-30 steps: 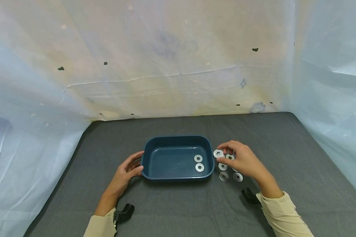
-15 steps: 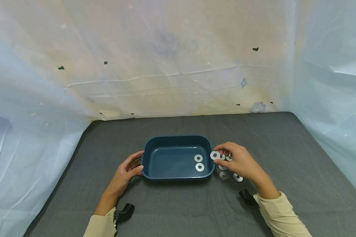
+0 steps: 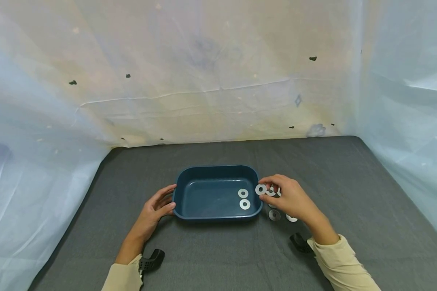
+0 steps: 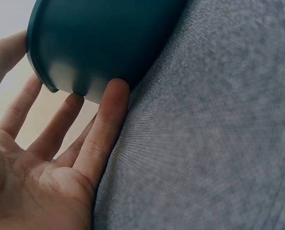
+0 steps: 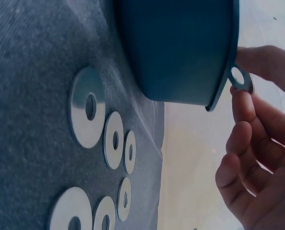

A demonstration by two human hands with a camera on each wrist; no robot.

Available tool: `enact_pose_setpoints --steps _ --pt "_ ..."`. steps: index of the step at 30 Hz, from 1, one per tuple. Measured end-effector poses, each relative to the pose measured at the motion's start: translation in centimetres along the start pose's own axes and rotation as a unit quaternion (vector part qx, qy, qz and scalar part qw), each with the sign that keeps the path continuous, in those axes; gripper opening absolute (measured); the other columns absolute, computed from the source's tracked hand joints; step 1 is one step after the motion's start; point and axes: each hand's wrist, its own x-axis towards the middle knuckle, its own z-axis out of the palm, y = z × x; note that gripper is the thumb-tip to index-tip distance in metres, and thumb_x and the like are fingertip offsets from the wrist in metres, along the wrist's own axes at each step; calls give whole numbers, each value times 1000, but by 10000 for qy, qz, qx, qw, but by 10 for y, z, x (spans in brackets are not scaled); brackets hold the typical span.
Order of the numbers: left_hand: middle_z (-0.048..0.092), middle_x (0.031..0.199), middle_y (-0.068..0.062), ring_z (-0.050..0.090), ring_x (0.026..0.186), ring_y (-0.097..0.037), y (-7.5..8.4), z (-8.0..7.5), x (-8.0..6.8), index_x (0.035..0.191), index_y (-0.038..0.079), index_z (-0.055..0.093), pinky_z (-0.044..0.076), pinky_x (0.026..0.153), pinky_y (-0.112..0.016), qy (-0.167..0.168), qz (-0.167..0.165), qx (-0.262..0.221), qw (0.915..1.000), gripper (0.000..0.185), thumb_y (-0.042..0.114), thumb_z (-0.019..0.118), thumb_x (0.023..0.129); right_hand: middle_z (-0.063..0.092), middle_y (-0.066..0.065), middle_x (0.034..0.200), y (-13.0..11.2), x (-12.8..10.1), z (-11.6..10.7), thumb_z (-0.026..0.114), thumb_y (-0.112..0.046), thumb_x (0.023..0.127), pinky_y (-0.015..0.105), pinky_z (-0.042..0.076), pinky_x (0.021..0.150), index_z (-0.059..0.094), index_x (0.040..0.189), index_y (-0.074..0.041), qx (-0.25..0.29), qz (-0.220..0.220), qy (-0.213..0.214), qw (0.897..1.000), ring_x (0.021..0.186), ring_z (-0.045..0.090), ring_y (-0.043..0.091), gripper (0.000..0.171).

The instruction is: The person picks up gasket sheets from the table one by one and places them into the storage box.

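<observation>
The left hand [image 3: 156,208] lay low, palm turned inward, its fingers [image 4: 106,120] straight and spread, the forearm stretched forward from a pale sleeve. The right hand [image 3: 289,198] hovered raised, its thumb and forefinger closed in a pinching grip, the other fingers [image 5: 245,148] loosely curled.

Grey cloth [image 3: 218,250] — pale plastic sheeting [image 3: 204,72] behind
</observation>
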Motion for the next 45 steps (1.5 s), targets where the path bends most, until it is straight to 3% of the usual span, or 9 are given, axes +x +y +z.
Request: enact_pose_setpoints --steps 15,28,45 --pt "38 153 -20 57 123 -6 2 2 2 152 8 37 58 85 -28 54 -96 65 9999 55 10 58 100 63 3 93 -2 -1 1 77 -21 87 24 41 64 70 119 -10 85 74 -62 9999 79 49 9 34" --pt "37 153 -22 57 123 -6 3 2 1 152 6 36 58 85 -28 21 -103 -48 9999 56 8 57 100 62 -2 91 0 -2 -2 76 -20 88 23 41 64 70 118 -12 135 35 -43 9999 80 52 13 31" --pt "41 151 -14 58 123 -4 5 3 0 152 6 36 58 85 -28 47 -148 3 9999 56 9 57 100 62 -4 94 26 -6 -21 76 -20 89 25 44 67 70 119 -12 -19 374 202 9991 80 53 11 31"
